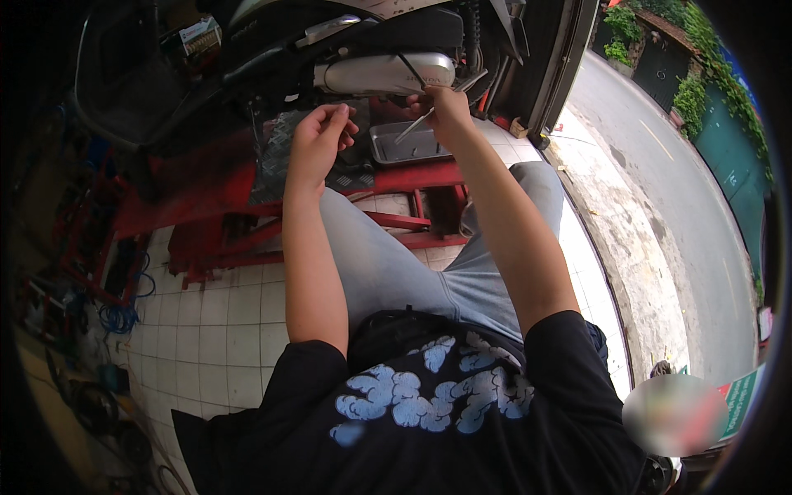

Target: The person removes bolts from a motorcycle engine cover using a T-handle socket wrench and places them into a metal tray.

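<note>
We observe, nearest the camera, a black shirt point(280, 450) with a blue cloud print, then pale jeans point(375, 256) with the knees apart. Both bare forearms extend forward between these and the work area.

Left hand point(323, 136): raised, palm turned inward, fingers loosely curled, thumb close to the forefinger. We cannot tell whether it holds any small item. In our view it lies over the textured plate point(275, 169) on the red lift point(198, 180).

Right hand point(444, 109): closed around the hub of a wrench point(414, 127), its rods projecting on several sides. We locate the wrench in front of the silver cover point(375, 76), above the metal tray point(402, 150). We see small parts in the tray, which rests on the lift.

Beyond the hands we find the motorbike point(268, 59), with the cover on its lower side. White floor tiles point(216, 338) surround the lift; a coiled blue hose point(120, 318) lies at left. Outside, at right, we note a grey road point(660, 157) and a green wall point(730, 157) with plants point(691, 109).
</note>
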`<state>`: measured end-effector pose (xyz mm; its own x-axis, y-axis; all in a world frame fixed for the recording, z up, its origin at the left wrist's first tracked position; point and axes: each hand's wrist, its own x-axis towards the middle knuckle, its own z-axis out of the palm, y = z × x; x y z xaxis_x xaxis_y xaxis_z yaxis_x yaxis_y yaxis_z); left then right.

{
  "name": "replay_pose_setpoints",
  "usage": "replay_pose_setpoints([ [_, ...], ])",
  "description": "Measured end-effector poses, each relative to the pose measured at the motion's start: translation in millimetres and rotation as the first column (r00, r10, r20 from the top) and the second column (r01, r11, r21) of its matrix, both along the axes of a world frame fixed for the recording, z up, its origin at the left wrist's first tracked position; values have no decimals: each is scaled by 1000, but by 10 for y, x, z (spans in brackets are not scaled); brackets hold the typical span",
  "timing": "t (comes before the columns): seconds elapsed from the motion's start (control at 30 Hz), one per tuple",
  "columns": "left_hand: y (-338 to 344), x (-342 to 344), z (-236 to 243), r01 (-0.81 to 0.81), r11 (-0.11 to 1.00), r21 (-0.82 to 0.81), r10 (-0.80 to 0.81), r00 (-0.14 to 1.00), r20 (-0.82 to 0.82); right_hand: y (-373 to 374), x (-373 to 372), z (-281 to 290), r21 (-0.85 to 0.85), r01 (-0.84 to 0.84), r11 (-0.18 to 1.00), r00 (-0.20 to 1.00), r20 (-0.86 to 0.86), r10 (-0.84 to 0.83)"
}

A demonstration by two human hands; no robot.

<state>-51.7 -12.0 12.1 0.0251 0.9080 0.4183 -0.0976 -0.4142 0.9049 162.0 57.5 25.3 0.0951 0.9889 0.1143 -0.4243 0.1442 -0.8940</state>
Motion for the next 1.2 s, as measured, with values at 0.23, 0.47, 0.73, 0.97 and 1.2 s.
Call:
replay_pose_setpoints([
  [0.23,-11,27,16,-24,999,-44,22,998,-63,-130,-92,86,616,-32,787,-423,705,-569],
  [0.47,-1,-109,30,-31,999,-17,30,999,-24,-233,-61,167,625,-50,779,-442,685,-579],
  [0.73,0,-55,29,-23,1000,3,23,1000,-3,18,137,-54,21,32,999,836,548,-38],
  [0.97,-15,-4,15,-20,1000,-5,20,1000,-23,153,28,-24,-120,-184,976,771,-633,67],
  [1.2,-27,78,42,0,1000,-10,0,1000,-31,65,-23,-114,484,32,875,-62,874,-481],
])
